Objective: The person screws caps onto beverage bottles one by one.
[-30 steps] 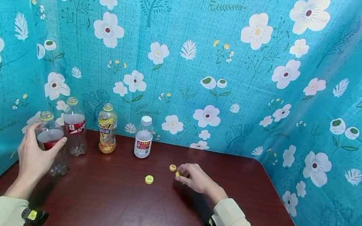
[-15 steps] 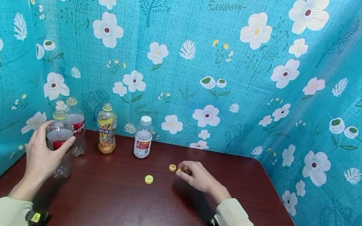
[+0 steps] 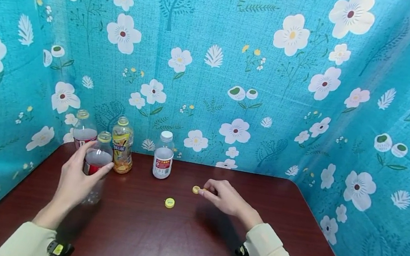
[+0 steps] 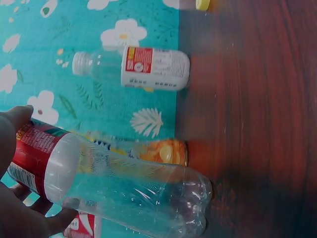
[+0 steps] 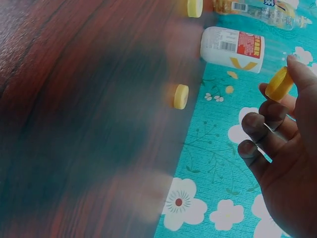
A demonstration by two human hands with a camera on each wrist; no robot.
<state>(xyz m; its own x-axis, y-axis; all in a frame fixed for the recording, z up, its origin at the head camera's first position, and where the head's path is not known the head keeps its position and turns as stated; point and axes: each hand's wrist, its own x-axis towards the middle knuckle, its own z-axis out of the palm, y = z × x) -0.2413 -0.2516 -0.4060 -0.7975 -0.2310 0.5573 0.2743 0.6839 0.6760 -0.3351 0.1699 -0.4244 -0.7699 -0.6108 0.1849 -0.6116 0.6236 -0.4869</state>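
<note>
My left hand (image 3: pixel 79 174) grips an uncapped clear plastic bottle (image 4: pixel 138 191) with a red label, its fingers and thumb around the label. The bottle is upright near the table's left side. In the right wrist view my right hand (image 5: pixel 292 134) pinches a yellow bottle cap (image 5: pixel 280 84) between thumb and index finger, above the table. A second yellow cap (image 3: pixel 196 189) lies on the table just left of the right hand in the head view. Another yellow cap (image 3: pixel 169 202) rests nearer the front.
Behind the gripped bottle stand another red-labelled bottle (image 3: pixel 82 130) and a yellow-labelled bottle (image 3: pixel 122 147), both uncapped. A white-capped bottle (image 3: pixel 163 157) is to their right. The dark red table (image 3: pixel 157 244) meets a blue flowered cloth (image 3: pixel 212 76) at its back and sides.
My left hand has moved right with the red-labelled bottle, which now stands in front of the gap between the two rear bottles. The right hand has risen slightly with its cap.
</note>
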